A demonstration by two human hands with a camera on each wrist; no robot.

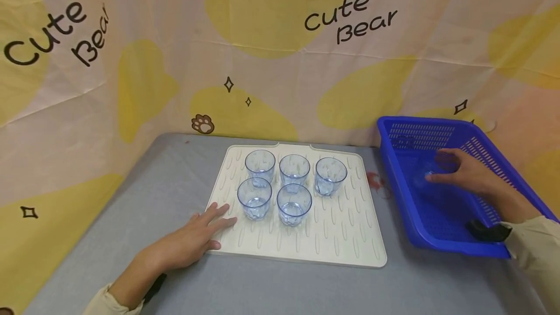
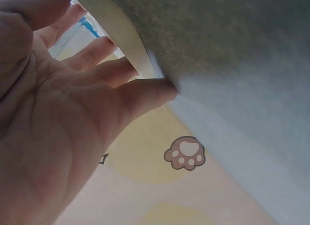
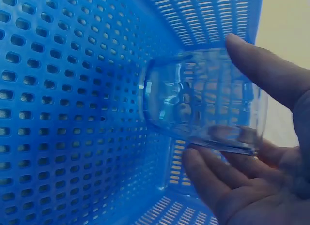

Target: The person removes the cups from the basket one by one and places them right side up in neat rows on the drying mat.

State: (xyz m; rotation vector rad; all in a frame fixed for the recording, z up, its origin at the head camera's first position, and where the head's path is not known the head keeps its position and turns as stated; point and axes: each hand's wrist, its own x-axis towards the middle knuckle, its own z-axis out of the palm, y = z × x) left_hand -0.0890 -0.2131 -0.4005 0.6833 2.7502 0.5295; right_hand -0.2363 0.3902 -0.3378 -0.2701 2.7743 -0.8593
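Note:
Several clear bluish glasses (image 1: pixel 294 204) stand upright in two rows on a white ribbed mat (image 1: pixel 341 237). My left hand (image 1: pixel 210 230) rests flat, fingers straight, on the mat's front left corner; the left wrist view shows the open palm (image 2: pixel 72 113) against the mat's edge (image 2: pixel 121 36). My right hand (image 1: pixel 459 171) reaches into the blue perforated basket (image 1: pixel 395 169). There it holds one more clear glass (image 3: pixel 203 104) between thumb and fingers (image 3: pixel 208 179), down by the basket floor (image 3: pixel 58 113). In the head view this glass (image 1: pixel 426 179) is faint under the hand.
The mat and basket sit on a grey table (image 1: pixel 153 198), the basket right of the mat near the table's right edge. A yellow and cream "Cute Bear" cloth (image 1: pixel 280 62) walls off the back and both sides. A small red mark (image 1: pixel 375 179) lies between mat and basket.

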